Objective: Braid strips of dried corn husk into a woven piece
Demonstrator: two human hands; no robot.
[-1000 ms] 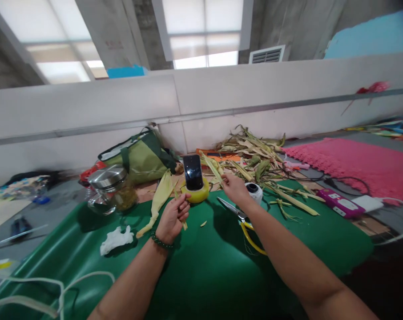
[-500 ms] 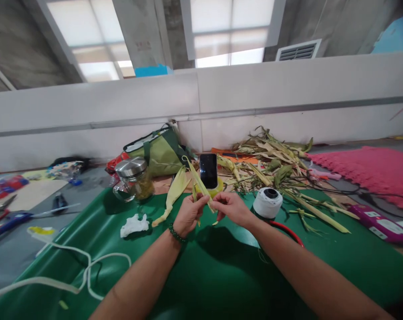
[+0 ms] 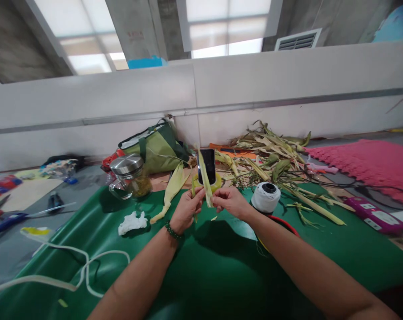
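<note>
A pale green corn husk strip stands nearly upright between my hands, over the green mat. My left hand, with a beaded bracelet at the wrist, pinches its lower part; a second thin piece of husk pokes up and down through these fingers. My right hand is closed on the strip's lower right edge. Directly behind the strip a phone leans upright by a roll of yellowish tape. Left of my hands lies a whole corn husk, and a small scrap rests below my right fingers.
At left stand a lidded glass mug, a green bag and crumpled tissue. A white thread spool sits beside my right forearm. Behind it lies a husk pile. White cord loops across the mat's left side.
The husk strip has turned from a leftward lean to nearly upright, with its broad side showing. A scrap that hung by my right fingers now lies apart below them. The view has shifted slightly.
</note>
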